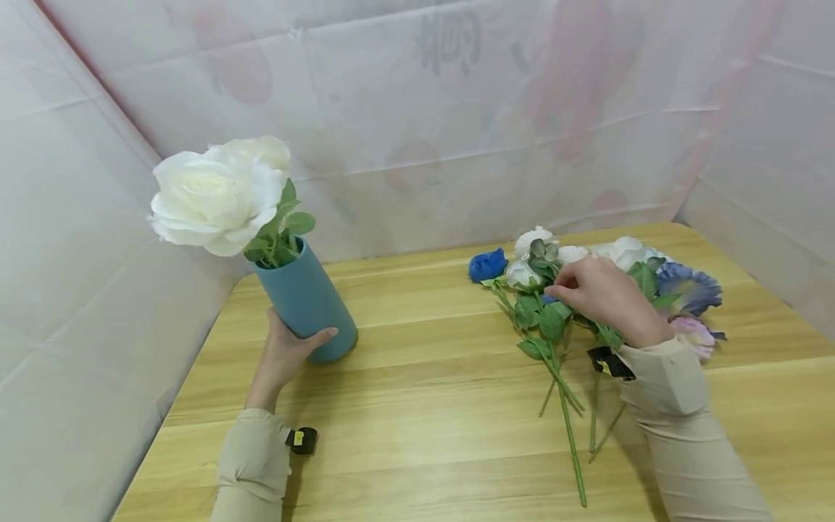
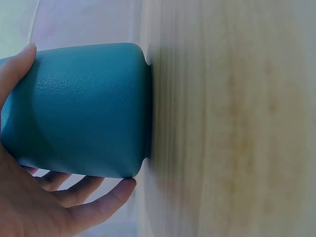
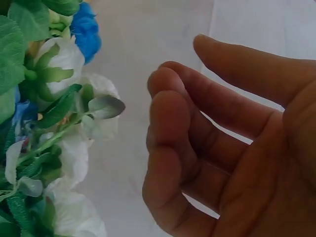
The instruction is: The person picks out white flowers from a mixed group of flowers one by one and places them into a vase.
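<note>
My left hand (image 1: pixel 282 351) grips the lower part of a blue-green vase (image 1: pixel 303 301), thumb on one side and fingers on the other. In the left wrist view the vase (image 2: pixel 84 108) has its base against the tabletop. A large white rose (image 1: pixel 212 192) with green leaves stands in the vase, another pale bloom behind it. Over a pile of artificial flowers on the right hovers my right hand (image 1: pixel 607 293). In the right wrist view its loosely bent fingers (image 3: pixel 170 118) hold nothing, and the blooms lie apart from them. A blue flower (image 1: pixel 488 266) and white flowers (image 1: pixel 524 274) lie nearest.
At the right of the pile are a purple-blue flower (image 1: pixel 688 288) and a pink flower (image 1: pixel 693 336). Green stems (image 1: pixel 570 435) point toward the front of the wooden table (image 1: pixel 404 435). Pale printed cloth (image 1: pixel 391 109) hangs behind and at both sides.
</note>
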Tool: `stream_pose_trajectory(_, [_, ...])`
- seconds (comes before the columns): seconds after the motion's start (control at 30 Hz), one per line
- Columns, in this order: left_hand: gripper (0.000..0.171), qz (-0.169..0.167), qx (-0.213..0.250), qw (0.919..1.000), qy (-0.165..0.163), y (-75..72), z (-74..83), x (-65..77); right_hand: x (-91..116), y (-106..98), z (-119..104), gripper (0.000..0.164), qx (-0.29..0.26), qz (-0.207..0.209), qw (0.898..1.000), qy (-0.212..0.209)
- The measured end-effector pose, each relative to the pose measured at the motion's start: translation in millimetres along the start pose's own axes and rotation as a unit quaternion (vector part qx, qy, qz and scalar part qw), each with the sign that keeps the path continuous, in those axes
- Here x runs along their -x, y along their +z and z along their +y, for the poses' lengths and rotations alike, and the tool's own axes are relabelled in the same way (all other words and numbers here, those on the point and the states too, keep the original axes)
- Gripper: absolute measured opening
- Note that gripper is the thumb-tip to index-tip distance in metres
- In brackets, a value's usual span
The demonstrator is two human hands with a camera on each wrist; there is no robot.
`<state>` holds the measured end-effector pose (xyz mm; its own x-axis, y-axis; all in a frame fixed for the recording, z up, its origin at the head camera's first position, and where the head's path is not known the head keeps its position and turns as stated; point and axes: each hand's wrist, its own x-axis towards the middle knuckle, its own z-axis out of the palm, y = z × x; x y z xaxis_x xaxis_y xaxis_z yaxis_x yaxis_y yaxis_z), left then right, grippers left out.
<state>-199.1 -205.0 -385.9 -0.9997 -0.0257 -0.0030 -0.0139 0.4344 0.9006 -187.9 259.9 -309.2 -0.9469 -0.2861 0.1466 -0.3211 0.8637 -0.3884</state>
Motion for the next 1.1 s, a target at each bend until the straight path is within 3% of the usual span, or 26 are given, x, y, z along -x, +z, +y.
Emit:
stream_pose_trajectory(0.23, [0.109,-0.001,0.008,1.0,0.003,2.3,-1.0,0.3,4,7,5,0.03,-0.019,-0.078,0.996,0.035])
stream_pose_trajectory(0.37, [0.11,0.002,0.004,1.0,0.007,1.3,-1.5,0.4,6,15,10,0.038,-0.032,-0.119,0.992,0.036])
stream_pose_trajectory(0.53, [0.111,0.003,-0.001,1.0,0.007,-0.5,-1.3,-0.2,10,26,16,0.034,-0.053,-0.161,0.985,0.039])
stream_pose_trajectory(1.1, [0.112,-0.005,0.002,1.0,0.002,1.6,-2.9,-2.5,17,51,32,0.036,-0.068,-0.203,0.976,0.036])
